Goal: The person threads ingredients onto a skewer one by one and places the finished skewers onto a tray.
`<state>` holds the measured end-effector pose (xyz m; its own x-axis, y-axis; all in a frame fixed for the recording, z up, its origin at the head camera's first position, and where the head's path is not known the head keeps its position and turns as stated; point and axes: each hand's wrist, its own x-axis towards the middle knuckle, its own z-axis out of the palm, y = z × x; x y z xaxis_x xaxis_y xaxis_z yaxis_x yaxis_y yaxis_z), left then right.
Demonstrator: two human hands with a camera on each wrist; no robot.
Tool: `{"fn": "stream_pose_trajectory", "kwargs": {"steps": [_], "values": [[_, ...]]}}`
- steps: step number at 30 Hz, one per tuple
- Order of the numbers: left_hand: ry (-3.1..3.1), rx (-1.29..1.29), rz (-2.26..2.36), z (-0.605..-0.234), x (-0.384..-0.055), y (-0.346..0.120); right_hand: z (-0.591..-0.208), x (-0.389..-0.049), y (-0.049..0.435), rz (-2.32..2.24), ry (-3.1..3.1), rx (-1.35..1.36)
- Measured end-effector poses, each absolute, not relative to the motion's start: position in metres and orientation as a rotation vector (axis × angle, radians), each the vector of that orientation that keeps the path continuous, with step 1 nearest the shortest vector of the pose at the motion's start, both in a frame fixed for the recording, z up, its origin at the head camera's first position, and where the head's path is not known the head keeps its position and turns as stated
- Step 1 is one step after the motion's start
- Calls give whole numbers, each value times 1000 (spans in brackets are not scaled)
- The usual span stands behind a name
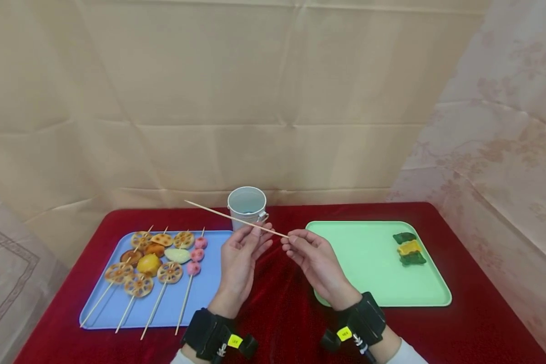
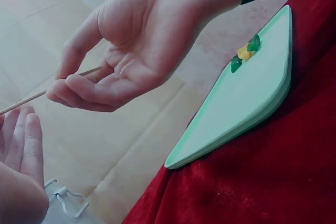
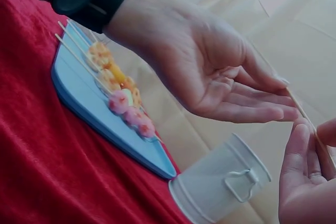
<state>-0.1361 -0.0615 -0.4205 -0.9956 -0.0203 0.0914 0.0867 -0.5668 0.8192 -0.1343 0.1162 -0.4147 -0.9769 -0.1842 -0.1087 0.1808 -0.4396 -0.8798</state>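
Note:
A thin wooden skewer (image 1: 227, 216) with nothing threaded on it slants across in front of me, above the table. My right hand (image 1: 320, 260) pinches its lower right end between thumb and fingers, as the left wrist view also shows. Further along, my left hand (image 1: 243, 260) holds the same skewer under its thumb, palm turned up and fingers fairly straight. The pointed end sticks out to the upper left. Just behind the left hand stands a pale metal bucket (image 1: 247, 201) with small handles; the skewer crosses in front of it.
A blue tray (image 1: 209, 298) on the left bears several skewers of lotus root slices (image 1: 138, 285), pink balls (image 1: 197, 255) and other pieces. To the right, a green tray (image 1: 350, 273) holds green and yellow pieces (image 1: 409, 247). Red cloth (image 1: 282, 323) covers the table.

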Motion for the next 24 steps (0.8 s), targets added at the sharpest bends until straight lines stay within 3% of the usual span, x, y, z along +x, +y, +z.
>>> {"fn": "stream_pose_trajectory", "kwargs": {"steps": [9, 24], "values": [[-1493, -123, -2648, -421, -134, -68, -419, -139, 134, -2316, 1772, -115], [-1925, -16, -2454, -431, -131, -91, -420, -174, 238, -1620, 2792, -66]]}}
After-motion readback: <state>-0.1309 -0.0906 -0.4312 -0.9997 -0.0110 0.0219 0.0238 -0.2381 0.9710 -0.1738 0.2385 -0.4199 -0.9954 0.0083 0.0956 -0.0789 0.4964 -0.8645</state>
